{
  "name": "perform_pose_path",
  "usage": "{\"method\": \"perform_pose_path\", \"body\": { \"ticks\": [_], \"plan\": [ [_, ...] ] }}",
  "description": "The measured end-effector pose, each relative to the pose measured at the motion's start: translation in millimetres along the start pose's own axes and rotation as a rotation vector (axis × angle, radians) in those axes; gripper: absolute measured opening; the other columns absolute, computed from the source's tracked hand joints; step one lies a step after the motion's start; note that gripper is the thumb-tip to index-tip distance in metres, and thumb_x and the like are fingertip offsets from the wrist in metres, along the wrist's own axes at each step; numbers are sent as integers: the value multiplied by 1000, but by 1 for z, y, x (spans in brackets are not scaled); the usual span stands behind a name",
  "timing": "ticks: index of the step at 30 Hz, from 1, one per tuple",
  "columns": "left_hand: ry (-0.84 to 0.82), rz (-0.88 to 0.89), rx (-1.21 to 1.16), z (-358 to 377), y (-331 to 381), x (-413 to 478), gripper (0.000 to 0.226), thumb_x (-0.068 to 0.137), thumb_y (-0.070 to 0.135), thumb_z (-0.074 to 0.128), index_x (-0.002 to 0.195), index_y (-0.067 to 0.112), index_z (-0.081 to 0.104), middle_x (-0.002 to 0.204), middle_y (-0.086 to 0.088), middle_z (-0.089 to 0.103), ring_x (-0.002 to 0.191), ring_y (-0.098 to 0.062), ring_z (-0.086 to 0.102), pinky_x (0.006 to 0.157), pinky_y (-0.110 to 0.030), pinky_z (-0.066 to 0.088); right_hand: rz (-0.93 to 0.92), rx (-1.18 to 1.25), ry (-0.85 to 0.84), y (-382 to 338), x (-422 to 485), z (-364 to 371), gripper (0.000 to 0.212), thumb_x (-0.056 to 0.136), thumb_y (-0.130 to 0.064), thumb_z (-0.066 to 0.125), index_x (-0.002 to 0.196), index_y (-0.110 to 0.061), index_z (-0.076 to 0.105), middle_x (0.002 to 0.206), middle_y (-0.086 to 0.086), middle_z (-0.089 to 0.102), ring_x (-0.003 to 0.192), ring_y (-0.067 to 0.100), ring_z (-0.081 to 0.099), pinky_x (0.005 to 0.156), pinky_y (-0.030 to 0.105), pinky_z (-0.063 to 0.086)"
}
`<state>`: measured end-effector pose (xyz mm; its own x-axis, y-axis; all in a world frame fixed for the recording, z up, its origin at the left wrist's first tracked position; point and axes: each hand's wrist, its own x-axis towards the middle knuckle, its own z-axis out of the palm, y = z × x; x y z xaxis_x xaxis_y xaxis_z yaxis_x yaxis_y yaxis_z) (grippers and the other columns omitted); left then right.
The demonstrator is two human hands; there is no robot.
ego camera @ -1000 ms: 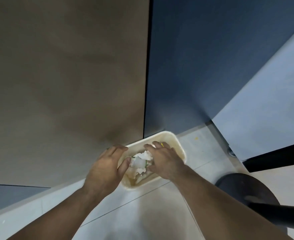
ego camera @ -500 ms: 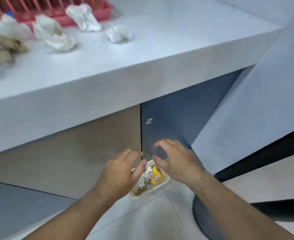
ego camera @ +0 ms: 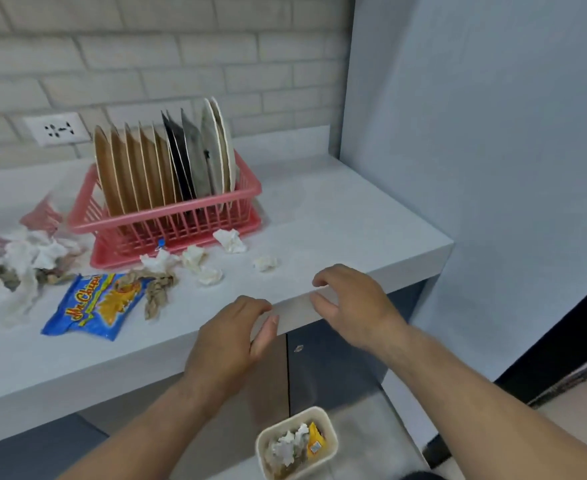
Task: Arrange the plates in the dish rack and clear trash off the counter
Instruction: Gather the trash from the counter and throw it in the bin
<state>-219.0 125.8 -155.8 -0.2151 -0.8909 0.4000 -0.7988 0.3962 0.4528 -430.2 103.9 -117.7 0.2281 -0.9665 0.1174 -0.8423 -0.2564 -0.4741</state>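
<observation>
A pink dish rack stands on the white counter with several plates upright in it. In front of it lie crumpled white tissues, brown paper scraps and a blue chips bag. A cream bin on the floor holds tissues and a yellow wrapper. My left hand and my right hand hover at the counter's front edge, fingers loosely curled, holding nothing.
More tissue and wrappers are heaped at the left beside a small pink basket. A brick wall with a socket backs the counter. A grey wall panel closes the right side. Cabinet doors are below.
The view rose from the floor bin to the counter. Both hands let go of the trash in the bin and lifted up to the counter edge.
</observation>
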Motion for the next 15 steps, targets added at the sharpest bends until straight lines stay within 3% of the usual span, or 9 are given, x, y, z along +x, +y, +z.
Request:
{"method": "perform_pose_path", "body": {
  "ticks": [6,12,15],
  "plan": [
    [82,-69,-16,-21,-22,11,36,89,49,43,105,25,65,99,15,63,82,0,52,69,-22,47,10,-6,-39,-29,31,11,33,100,-38,48,127,-22,54,129,-11,54,115,10,50,97,27,44],
    [24,-82,54,-33,-64,59,30,95,41,47,118,27,59,119,13,56,108,-7,51,82,-19,38,110,-50,-48,-49,93,42,34,99,-36,49,130,-21,52,133,-6,50,113,15,51,92,28,45],
    [-23,-51,66,-37,-87,93,34,95,41,46,126,29,52,127,12,50,114,-8,46,90,-25,42,168,-100,-88,-52,127,63,46,97,-41,50,140,-27,41,136,-1,43,116,21,52,92,33,47]
  ]
}}
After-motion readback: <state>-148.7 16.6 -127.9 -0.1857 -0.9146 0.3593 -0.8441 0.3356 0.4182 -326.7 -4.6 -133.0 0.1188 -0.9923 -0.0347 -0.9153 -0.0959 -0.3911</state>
